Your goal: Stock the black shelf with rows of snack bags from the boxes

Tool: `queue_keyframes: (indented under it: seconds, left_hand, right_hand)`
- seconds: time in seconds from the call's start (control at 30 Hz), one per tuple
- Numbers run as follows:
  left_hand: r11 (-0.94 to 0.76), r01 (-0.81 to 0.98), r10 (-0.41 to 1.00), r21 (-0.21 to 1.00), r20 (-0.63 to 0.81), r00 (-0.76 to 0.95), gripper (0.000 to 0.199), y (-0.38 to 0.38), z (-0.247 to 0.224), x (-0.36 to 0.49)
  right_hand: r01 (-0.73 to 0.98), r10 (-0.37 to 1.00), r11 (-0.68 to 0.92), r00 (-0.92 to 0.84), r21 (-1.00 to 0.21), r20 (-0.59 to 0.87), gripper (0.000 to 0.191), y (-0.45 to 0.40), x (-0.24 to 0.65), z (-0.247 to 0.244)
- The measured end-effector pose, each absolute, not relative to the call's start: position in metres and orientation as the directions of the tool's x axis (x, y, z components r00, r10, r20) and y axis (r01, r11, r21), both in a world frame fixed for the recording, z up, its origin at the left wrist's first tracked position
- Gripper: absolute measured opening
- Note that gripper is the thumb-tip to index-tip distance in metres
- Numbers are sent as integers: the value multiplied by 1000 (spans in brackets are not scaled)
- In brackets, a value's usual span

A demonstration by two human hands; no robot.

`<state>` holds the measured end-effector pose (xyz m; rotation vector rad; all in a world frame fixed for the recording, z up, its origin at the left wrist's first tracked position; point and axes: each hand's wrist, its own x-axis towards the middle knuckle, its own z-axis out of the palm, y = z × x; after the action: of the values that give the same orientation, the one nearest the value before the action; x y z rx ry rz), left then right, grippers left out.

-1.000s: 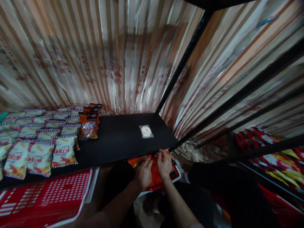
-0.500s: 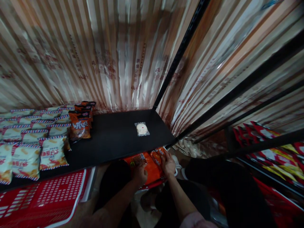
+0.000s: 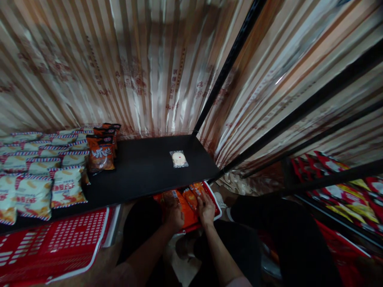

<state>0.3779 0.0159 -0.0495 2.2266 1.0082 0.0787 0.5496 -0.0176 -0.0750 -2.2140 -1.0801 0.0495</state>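
The left hand point(image 3: 174, 218) and right hand point(image 3: 207, 209) touch shiny orange plastic bags point(image 3: 189, 198) in the red plastic basket with a white rim point(image 3: 217, 208) under them. I can't tell if either squeezes. Handling bags seems the step; moving one calls for a gentle pinch.

Worn on the person's head, the one camera is looking forward and down from above the left hand point(image 3: 175, 218) and right hand point(image 3: 207, 209), which are showing low near the middle, while it is facing the black shelf point(image 3: 143, 165) just beyond and the striped curtain point(image 3: 143, 59) behind.
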Motion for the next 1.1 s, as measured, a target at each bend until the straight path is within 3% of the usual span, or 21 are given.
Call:
queue_keyframes:
  seconds: [0.27, 0.53, 1.1]
  left_hand:
    - [-592, 677, 551, 438, -393, 736, 28, -9, -44, 346]
    - [-556, 723, 563, 410, -454, 691, 32, -25, -52, 317]
    - [-504, 768, 582, 395, -502, 640, 30, -33, -53, 319]
  right_hand:
    - [763, 802, -411, 563, -500, 200, 48, -15, 548, -68]
    - [740, 840, -356, 521, -571, 152, 48, -17, 551, -72]
    - [643, 816, -395, 573, -656, 70, 46, -23, 561, -74]
